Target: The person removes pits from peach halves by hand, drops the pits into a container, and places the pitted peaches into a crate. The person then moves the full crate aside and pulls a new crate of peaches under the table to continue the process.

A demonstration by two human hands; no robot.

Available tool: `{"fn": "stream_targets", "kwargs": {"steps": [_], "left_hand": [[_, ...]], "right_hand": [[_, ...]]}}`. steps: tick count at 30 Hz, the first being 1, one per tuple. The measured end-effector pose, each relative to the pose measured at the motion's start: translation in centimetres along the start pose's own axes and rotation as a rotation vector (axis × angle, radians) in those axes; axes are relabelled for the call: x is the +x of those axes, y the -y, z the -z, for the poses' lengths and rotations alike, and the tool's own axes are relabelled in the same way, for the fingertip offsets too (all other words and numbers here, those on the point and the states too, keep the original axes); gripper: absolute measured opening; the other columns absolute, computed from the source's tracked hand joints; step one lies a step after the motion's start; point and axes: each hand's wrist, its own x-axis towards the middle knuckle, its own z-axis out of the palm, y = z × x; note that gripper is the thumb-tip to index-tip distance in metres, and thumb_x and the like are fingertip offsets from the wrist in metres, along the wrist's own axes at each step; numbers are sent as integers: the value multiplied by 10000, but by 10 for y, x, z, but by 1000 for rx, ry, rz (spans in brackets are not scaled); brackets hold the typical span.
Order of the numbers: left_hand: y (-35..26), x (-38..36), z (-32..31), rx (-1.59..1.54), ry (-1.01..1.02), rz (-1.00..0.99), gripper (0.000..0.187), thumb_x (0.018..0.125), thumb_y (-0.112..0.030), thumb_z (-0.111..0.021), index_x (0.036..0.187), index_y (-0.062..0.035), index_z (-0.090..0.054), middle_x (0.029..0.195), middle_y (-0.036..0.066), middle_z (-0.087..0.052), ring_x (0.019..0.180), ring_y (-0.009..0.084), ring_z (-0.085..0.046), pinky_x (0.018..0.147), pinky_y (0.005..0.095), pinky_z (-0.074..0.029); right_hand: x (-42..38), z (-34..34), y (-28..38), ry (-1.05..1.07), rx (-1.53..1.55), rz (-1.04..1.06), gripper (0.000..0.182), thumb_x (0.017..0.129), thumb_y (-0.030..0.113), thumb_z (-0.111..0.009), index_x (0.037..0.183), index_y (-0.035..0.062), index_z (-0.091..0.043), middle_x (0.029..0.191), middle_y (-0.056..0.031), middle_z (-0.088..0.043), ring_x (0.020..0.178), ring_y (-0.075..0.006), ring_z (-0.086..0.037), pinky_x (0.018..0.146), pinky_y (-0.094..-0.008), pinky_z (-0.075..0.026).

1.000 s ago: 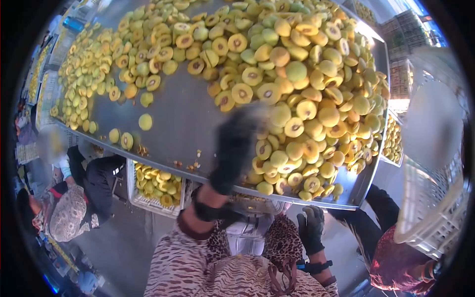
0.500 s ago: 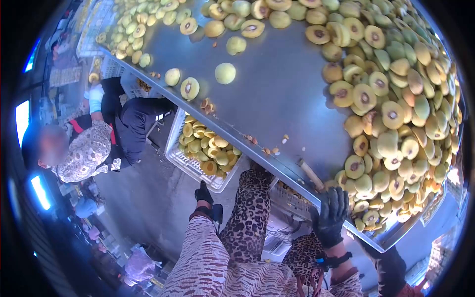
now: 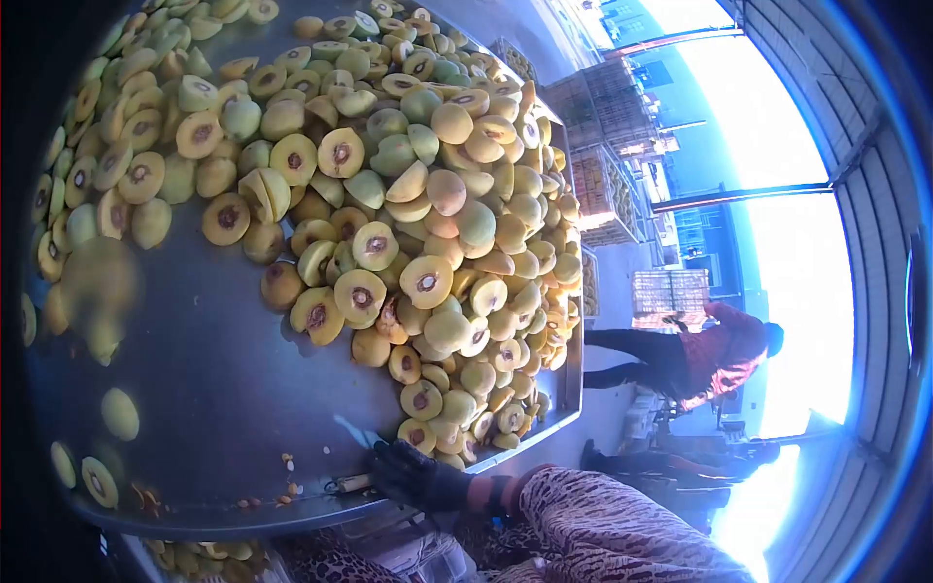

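My right hand [image 3: 420,477], in a dark glove, rests at the near rim of the metal table [image 3: 233,389], fingers lying over the surface. The wooden handle of a tool [image 3: 352,482] ends right beside its fingers; no grip around it shows. Halved yellow-green fruits [image 3: 428,282] with brown centres are heaped just beyond the hand. A few fruit halves [image 3: 120,414] lie apart at the left. Small pits and scraps [image 3: 288,486] are near the rim. My left hand is out of view.
Below the table's near edge, a crate holds cut fruit [image 3: 209,561]. A person in a red top [image 3: 719,355] stands beyond the table at the right, with another dark-clothed person [image 3: 671,464] nearby. Stacked crates [image 3: 603,192] stand in the back.
The view has swung to the right, bringing the far crates and red-topped person into sight. My left hand and the seated person have left the view. My right hand stays by the rim.
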Motion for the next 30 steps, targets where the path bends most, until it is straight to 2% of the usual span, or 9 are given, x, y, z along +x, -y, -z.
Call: {"fn": "stream_targets", "kwargs": {"steps": [7,12,14,15,16,17,19,26,30], "left_hand": [[-3,10,30,-75,-25,-11,613,918,-483,-587,1231,43,-557,1116,191,-645,958,296,-635,822,411,-526],[23,32,82,-197,-28,-60,596,920,-468,-593,1232,38,-558,1120,188,-646,961,298,-638,820,414,-528],[39,40,100,-247,13,-70,589,921,-462,-596,1233,36,-558,1121,186,-646,962,299,-638,819,416,-529],[51,49,100,-278,22,-82,586,921,-459,-597,1233,35,-558,1122,186,-646,962,299,-639,819,417,-529],[53,41,98,-296,20,-94,582,922,-456,-598,1233,34,-559,1122,185,-646,963,300,-639,818,418,-529],[89,97,130,-258,18,-54,430,969,-340,-547,1238,-8,-594,1160,94,-616,974,250,-617,802,411,-539],[82,78,106,-333,-219,-17,558,871,-309,-697,1274,13,-482,1198,94,-559,993,231,-539,870,442,-479],[35,28,80,-297,-396,85,769,774,-324,-789,1281,91,-386,1228,189,-529,1074,259,-520,943,433,-462],[63,45,103,-425,-38,-51,582,855,-302,-718,1201,101,-480,1207,170,-552,1051,268,-555,904,446,-504]], "right_hand": [[6,13,-3,148,109,24,747,652,389,-606,1278,-8,-510,1387,-248,-454,1341,-436,-392,1123,-554,-268],[-1,16,-6,154,38,88,754,630,351,-644,1264,-36,-511,1342,-257,-475,1301,-442,-428,1094,-587,-302],[-13,4,-3,55,290,30,563,669,335,-682,1104,-9,-580,1126,-214,-584,1083,-404,-568,990,-591,-388],[-5,7,-4,14,358,-48,442,731,302,-682,1053,13,-591,1034,-180,-600,929,-377,-591,931,-569,-417],[-26,-22,5,115,857,-574,349,794,265,-650,1035,19,-593,993,-178,-607,863,-370,-583,898,-555,-431],[-8,-7,7,77,592,-388,281,821,187,-613,1047,20,-595,936,-156,-619,834,-360,-581,888,-536,-444],[-4,-9,2,-5,245,-195,207,922,165,-524,1045,74,-663,995,-137,-656,928,-321,-601,968,-491,-422],[34,14,5,100,253,-62,356,877,226,-557,1194,70,-604,1038,-141,-635,996,-363,-590,933,-483,-412],[24,11,-3,130,239,-107,348,851,125,-542,1176,11,-599,993,-147,-637,982,-385,-590,818,-499,-462]]}}
